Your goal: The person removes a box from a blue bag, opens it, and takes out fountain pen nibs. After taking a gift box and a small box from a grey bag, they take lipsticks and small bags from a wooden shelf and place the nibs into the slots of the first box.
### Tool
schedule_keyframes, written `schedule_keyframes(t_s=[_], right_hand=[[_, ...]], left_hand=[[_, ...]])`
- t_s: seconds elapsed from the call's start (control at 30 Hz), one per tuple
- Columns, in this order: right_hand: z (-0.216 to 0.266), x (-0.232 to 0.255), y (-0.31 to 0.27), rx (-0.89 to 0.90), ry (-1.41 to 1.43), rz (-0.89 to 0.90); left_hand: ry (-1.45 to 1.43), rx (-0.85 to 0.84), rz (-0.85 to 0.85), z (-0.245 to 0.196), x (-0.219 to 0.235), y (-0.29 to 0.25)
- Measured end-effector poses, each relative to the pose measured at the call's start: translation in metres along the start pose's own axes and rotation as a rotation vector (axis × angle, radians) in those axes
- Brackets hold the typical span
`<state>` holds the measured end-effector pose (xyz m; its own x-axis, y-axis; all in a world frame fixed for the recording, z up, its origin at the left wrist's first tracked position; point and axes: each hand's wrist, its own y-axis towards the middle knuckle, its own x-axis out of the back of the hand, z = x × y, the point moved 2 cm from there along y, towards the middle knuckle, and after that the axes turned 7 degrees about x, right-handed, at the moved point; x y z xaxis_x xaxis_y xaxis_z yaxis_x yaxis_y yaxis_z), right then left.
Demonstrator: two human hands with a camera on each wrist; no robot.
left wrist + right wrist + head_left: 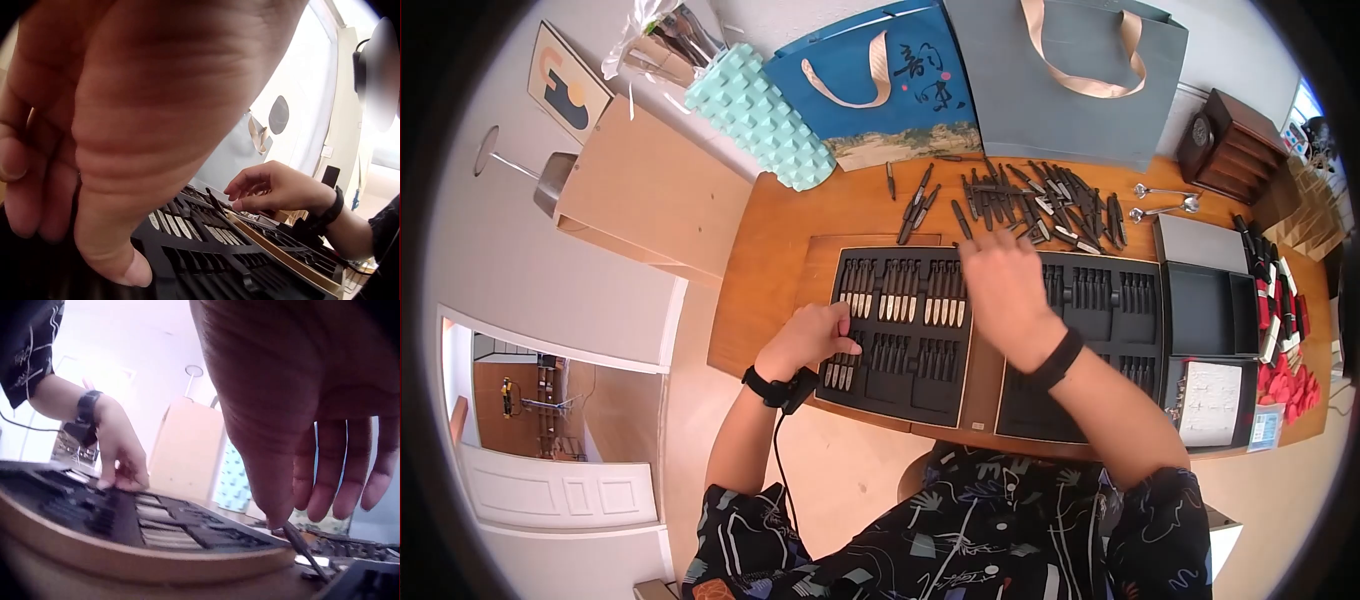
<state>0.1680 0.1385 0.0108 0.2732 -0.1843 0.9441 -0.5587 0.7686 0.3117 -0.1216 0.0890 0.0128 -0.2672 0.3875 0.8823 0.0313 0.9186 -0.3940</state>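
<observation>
My left hand [808, 335] rests at the left part of a black slotted tray [907, 402], thumb and fingertips down among the slots; no piece shows in its grip. Dark pen-like pieces with pale ends [947, 312] stand in rows in the tray's upper slots, and all-dark ones [888, 355] below. My right hand [1008, 295] is over the gap between this tray and a second one [1040, 405]. In the right wrist view, its thumb and a hidden finger pinch a slim dark piece [305, 551], tilted downward beside the tray.
Loose dark pieces [1090, 205] lie heaped behind the trays, with several more [920, 208] to the left. Two paper bags [880, 85] and a turquoise vase [755, 115] stand at the back. Open boxes [1215, 310], metal utensils [1165, 205] and red items [1293, 390] sit at right.
</observation>
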Motion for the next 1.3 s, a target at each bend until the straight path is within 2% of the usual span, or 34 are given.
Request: schedule_keyframes(t_s=[0.1, 0.2, 0.27, 0.4, 0.47, 0.5, 0.6, 0.63, 0.73, 0.83, 1.0, 1.17, 1.23, 1.27, 1.3], right_hand=[[-0.025, -0.018, -0.004, -0.053, -0.05, -0.045], [-0.034, -0.03, -0.003, -0.074, -0.033, 0.001], [-0.037, -0.031, 0.0, -0.096, -0.052, 0.102], [-0.03, -0.016, 0.0, -0.054, -0.082, -0.002], [-0.018, -0.005, -0.004, -0.016, 0.061, -0.067], [-0.01, 0.0, -0.005, -0.002, 0.062, -0.063], [0.023, 0.02, -0.011, 0.2, 0.283, -0.211], [0.033, 0.024, -0.012, 0.212, 0.283, -0.208], [0.059, 0.025, -0.015, 0.337, 0.424, -0.22], [0.079, 0.016, -0.016, 0.356, 0.568, -0.269], [0.112, 0.003, -0.016, 0.332, 0.817, -0.351], [0.133, -0.002, -0.021, 0.405, 0.634, -0.318], [0.144, -0.012, -0.029, 0.494, 0.303, -0.345], [0.149, -0.019, -0.033, 0.501, 0.226, -0.297], [0.155, -0.024, -0.037, 0.499, 0.175, -0.257]], left_hand=[[0.07, -0.003, 0.014, 0.002, -0.002, 0.003], [0.14, -0.009, 0.011, -0.004, 0.002, 0.001], [0.147, 0.048, 0.046, -0.008, 0.005, 0.0], [0.011, 0.034, -0.019, -0.014, 0.005, -0.002], [-0.416, 0.027, -0.106, -0.024, 0.009, -0.004], [-0.425, 0.037, -0.113, -0.027, 0.011, -0.004], [-0.749, 0.038, 0.07, -0.034, 0.014, -0.004], [-0.757, 0.042, 0.062, -0.036, 0.014, -0.006], [-0.785, 0.005, 0.194, -0.036, 0.01, -0.011], [-0.771, -0.045, 0.224, -0.024, 0.006, -0.018], [-0.898, -0.03, 0.179, -0.005, 0.001, -0.03], [-0.85, -0.075, 0.13, 0.013, -0.005, -0.029], [-0.677, -0.091, -0.067, 0.014, -0.004, -0.026], [-0.681, -0.096, -0.07, 0.016, -0.005, -0.024], [-0.576, -0.143, -0.165, 0.018, -0.003, -0.022]])
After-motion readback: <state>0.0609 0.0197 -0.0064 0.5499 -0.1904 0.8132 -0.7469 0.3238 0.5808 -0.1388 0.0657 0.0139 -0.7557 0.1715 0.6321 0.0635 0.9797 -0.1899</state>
